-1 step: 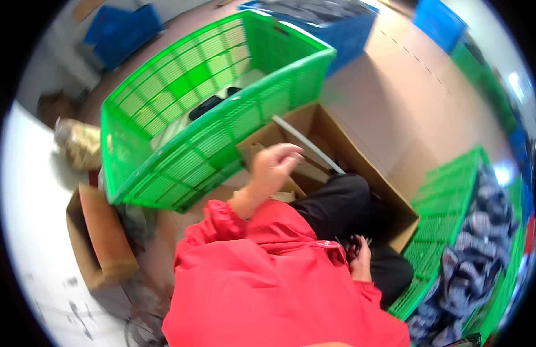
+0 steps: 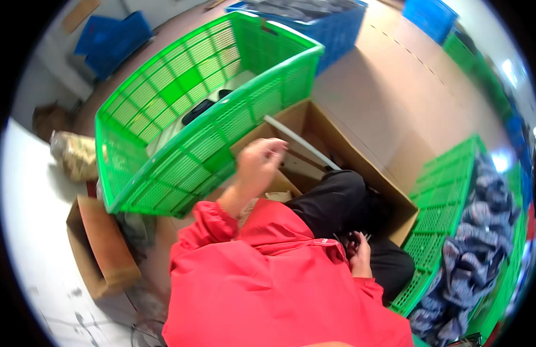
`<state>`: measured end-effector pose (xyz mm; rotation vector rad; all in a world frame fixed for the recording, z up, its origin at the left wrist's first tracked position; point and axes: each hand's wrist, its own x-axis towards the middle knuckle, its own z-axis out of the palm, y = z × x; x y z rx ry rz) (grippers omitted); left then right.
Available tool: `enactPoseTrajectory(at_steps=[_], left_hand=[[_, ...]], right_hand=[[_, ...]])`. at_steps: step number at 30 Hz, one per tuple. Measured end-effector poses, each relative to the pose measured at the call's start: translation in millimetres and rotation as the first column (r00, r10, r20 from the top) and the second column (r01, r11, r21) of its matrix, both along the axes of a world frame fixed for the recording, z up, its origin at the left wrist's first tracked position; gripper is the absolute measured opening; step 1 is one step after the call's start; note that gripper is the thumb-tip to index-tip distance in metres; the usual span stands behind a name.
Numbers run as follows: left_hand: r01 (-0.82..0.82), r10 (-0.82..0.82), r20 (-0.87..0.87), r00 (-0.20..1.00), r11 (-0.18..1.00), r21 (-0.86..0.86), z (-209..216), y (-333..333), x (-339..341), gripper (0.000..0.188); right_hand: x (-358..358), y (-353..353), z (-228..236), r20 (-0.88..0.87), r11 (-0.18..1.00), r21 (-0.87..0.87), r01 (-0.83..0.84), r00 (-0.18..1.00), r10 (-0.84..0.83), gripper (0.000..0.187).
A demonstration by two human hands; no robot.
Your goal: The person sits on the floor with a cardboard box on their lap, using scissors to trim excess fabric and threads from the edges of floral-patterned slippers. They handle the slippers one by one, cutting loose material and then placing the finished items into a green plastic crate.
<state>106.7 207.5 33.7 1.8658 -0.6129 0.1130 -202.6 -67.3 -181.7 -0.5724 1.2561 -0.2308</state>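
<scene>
My left hand [image 2: 259,165] is raised over the near left edge of an open cardboard box [image 2: 369,144], close to the green crate's side. Its fingers are curled together; whatever they may pinch is too small to make out. Low on the right, my right hand [image 2: 359,254] rests by my dark-trousered leg [image 2: 331,194], closed around a small dark object with thin pointed tips, its kind unclear. A white bar [image 2: 303,142] slants across the box.
Ahead stands a large green crate [image 2: 216,136] with dark items [image 2: 198,111] inside. Another green crate [image 2: 436,220] at right holds heaped grey-blue cloth pieces [image 2: 473,254]. A smaller cardboard box [image 2: 103,248] sits at left, a filled blue crate [image 2: 331,32] behind.
My left hand has moved a little left, toward the green crate. The whole view has shifted slightly; my right hand keeps its place by the leg.
</scene>
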Motion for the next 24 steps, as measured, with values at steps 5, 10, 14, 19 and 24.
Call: enactPoseTrajectory(at_steps=[5, 10, 14, 19, 24], left_hand=[[-0.658, 0.093, 0.782, 0.617, 0.606, 0.447, 7, 58, 94, 0.043], [-0.606, 0.197, 0.586, 0.786, 0.433, 0.667, -47, 132, 174, 0.047], [-0.646, 0.310, 0.569, 0.761, 0.443, 0.622, -45, 111, 173, 0.037], [-0.662, 0.338, 0.572, 0.748, 0.445, 0.603, -47, 111, 179, 0.036], [-0.699, 0.252, 0.667, 0.701, 0.431, 0.572, -54, 114, 191, 0.030]], right_hand=[[2, 3, 10, 0.033, 1.000, -0.023, 0.001, 0.999, 0.000, 0.022], [7, 8, 21, 0.043, 0.999, -0.031, 0.008, 0.999, -0.007, 0.021], [5, 4, 14, 0.029, 0.999, -0.046, 0.008, 1.000, -0.007, 0.020], [7, 5, 17, 0.031, 0.999, -0.033, -0.027, 0.999, 0.028, 0.018], [8, 9, 11, 0.018, 0.998, -0.046, -0.031, 0.999, 0.032, 0.016]])
